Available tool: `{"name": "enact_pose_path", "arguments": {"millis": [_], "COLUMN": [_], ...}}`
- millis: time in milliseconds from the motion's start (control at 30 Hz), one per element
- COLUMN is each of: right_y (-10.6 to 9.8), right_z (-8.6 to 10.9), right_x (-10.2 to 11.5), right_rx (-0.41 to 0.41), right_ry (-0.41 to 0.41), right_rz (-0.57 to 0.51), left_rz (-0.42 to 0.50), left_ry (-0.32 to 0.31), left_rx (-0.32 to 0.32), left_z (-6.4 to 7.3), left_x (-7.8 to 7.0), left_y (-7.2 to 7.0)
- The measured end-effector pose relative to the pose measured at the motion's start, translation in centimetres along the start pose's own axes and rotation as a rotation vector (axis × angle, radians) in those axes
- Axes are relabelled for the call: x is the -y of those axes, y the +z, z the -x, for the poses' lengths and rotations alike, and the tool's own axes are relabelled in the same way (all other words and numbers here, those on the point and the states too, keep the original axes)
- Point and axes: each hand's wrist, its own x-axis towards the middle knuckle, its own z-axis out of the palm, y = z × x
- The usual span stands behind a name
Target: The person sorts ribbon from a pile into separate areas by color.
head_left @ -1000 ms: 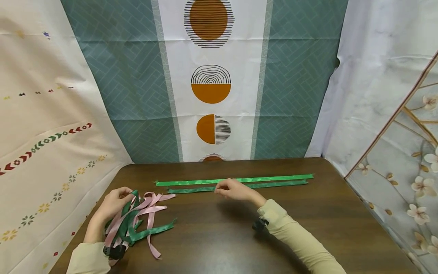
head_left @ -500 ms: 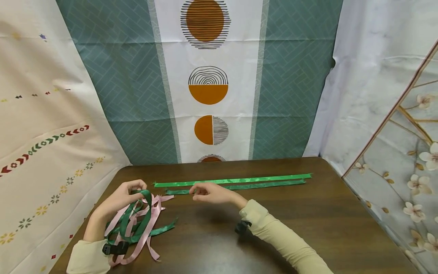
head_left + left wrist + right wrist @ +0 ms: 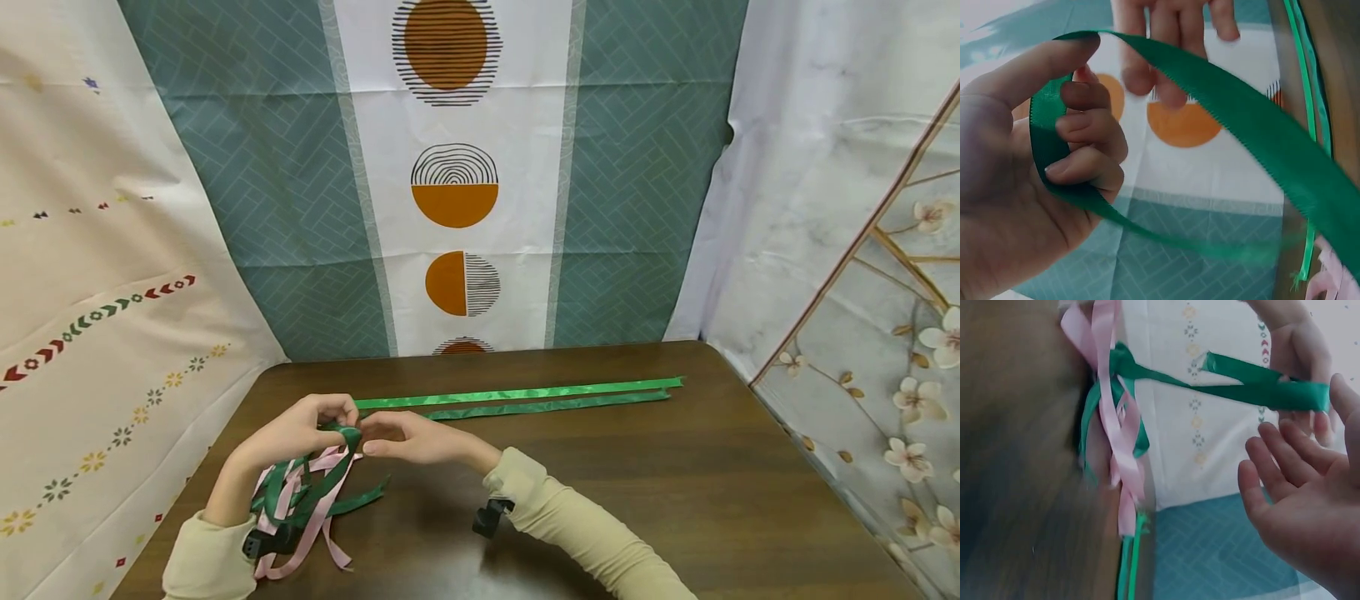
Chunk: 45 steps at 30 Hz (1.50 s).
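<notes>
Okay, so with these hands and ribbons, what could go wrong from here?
The left grip holds a green ribbon that runs in among pink ribbons, so pulling might drag those along. The right grip does not yet hold it, so a handover could let it slip.

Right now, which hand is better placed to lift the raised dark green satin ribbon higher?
Probably the left: the left hand holds that ribbon, while the right hand, open beside it, has no visible grip.
</notes>
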Motion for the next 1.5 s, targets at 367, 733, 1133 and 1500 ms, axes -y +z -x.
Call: {"name": "enact_pose_path", "arguments": {"millis": [367, 733, 1133, 1500], "right_y": [0.5, -1.5, -3.8, -7.3], "right_z": [0.1, 1.2, 3.5, 6.6], "right_x": [0.6, 2.6, 3.5, 1.8], "right_rx": [-0.127, -0.216, -0.288, -0.353], "right_ry": [-0.098, -0.177, -0.199, -0.183], "right_rz": [-0.102, -0.218, -0.239, -0.197], "left_rz": [0.045, 0.294, 0.552, 0.773], "left_ry": [0.063, 0.182, 0.376, 0.461], "left_rx": [0.028, -0.011, -0.166, -0.174], "left_z": [-0.5, 0.5, 0.2, -0.3], "left_x": [-1.3, -1.6, 0.3, 2.8], "left_y": [0.0, -2.1, -2.6, -2.5]}}
